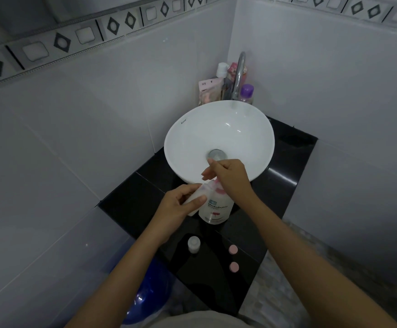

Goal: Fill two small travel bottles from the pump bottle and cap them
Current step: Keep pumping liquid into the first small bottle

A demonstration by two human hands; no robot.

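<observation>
A white pump bottle (214,210) with a pink pump head stands on the black counter (216,280), just in front of the basin. My right hand (228,176) rests on top of its pump head. My left hand (181,204) grips a small clear travel bottle (198,196), tilted with its mouth up against the pump spout. A second small travel bottle (194,244) stands uncapped nearer to me on the counter. Two pink caps (233,249) (233,267) lie to its right.
A white round basin (188,129) with a chrome tap (239,74) sits behind the pump bottle. Toiletries, among them a purple-capped bottle (247,92), crowd the back corner. White tiled walls close in on both sides. A blue bucket (150,294) stands on the floor at lower left.
</observation>
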